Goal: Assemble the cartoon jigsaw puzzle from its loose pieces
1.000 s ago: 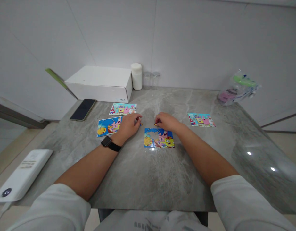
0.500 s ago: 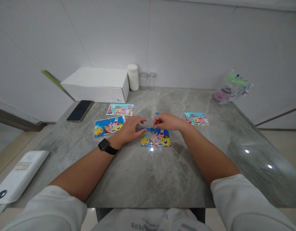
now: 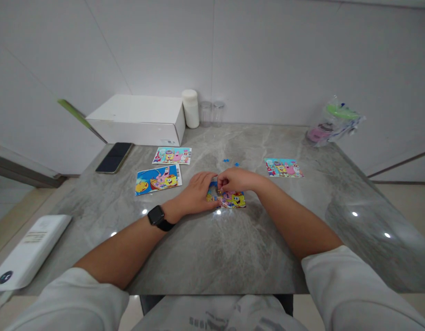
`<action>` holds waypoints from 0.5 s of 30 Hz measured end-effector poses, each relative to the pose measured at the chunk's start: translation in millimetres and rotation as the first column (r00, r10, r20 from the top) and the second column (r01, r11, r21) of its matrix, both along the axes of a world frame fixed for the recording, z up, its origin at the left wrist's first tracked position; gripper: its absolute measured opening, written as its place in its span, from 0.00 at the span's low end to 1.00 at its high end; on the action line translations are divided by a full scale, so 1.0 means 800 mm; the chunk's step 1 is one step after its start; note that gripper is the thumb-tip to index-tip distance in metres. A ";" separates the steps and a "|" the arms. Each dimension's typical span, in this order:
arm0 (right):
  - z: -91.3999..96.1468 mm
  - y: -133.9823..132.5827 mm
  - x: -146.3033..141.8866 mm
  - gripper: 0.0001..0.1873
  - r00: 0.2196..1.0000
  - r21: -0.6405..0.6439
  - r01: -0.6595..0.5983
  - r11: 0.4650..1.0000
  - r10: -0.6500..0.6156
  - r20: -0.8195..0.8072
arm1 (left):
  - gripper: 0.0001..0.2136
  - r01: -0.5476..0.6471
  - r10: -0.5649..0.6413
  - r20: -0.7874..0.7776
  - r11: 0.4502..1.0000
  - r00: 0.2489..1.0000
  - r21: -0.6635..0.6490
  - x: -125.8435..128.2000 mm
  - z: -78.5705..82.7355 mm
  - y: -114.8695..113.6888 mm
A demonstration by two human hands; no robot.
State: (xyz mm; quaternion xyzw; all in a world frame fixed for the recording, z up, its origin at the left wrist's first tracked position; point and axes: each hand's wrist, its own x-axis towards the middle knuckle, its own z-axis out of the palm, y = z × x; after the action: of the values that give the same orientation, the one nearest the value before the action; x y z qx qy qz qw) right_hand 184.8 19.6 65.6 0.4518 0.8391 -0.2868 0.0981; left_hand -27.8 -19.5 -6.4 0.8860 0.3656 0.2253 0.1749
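A small cartoon jigsaw puzzle [image 3: 237, 200] lies on the table in front of me, with a grey gap in its left part. My left hand [image 3: 198, 195] rests at the puzzle's left side, fingers stretched along the top edge and thumb at the bottom edge, holding nothing. Over the gap, my right hand [image 3: 229, 179] is closed in a pinch on a tiny puzzle piece [image 3: 219, 191], mostly hidden by the fingertips. Two blue puzzle pieces [image 3: 226, 160] lie just beyond the right hand. To the left is a picture card [image 3: 157, 180] with the same cartoon.
Another cartoon card [image 3: 172, 156] lies behind, and a similar one [image 3: 284, 168] to the right. A phone [image 3: 114, 157], white box [image 3: 136, 122], white bottle [image 3: 190, 109], two clear jars [image 3: 211, 115], a plastic bag [image 3: 331, 124] and a white device [image 3: 31, 250] stand around the table [image 3: 233, 257].
My left hand has moved right onto the puzzle's left edge. My right hand has shifted slightly left and down over the gap, uncovering a second blue piece.
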 end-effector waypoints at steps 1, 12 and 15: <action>0.000 0.000 -0.001 0.11 1.000 0.006 -0.003 1.000 0.003 0.009 | 0.42 -0.010 0.010 -0.001 1.000 1.000 -0.007 0.000 -0.002 0.000; -0.003 -0.001 -0.004 0.11 0.999 0.002 -0.024 1.000 0.024 0.020 | 0.43 -0.021 0.021 -0.017 1.000 1.000 -0.004 0.000 -0.003 0.002; -0.006 0.000 -0.004 0.10 1.000 0.010 -0.024 1.000 0.024 0.020 | 0.43 -0.019 0.019 -0.025 1.000 1.000 0.008 -0.001 -0.004 0.003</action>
State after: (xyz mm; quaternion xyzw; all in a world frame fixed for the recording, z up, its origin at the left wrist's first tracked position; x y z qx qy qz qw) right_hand 181.3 19.8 61.1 0.4449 0.8449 -0.2767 0.1076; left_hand -28.4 -17.3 -9.4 0.8859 0.3753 0.2172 0.1648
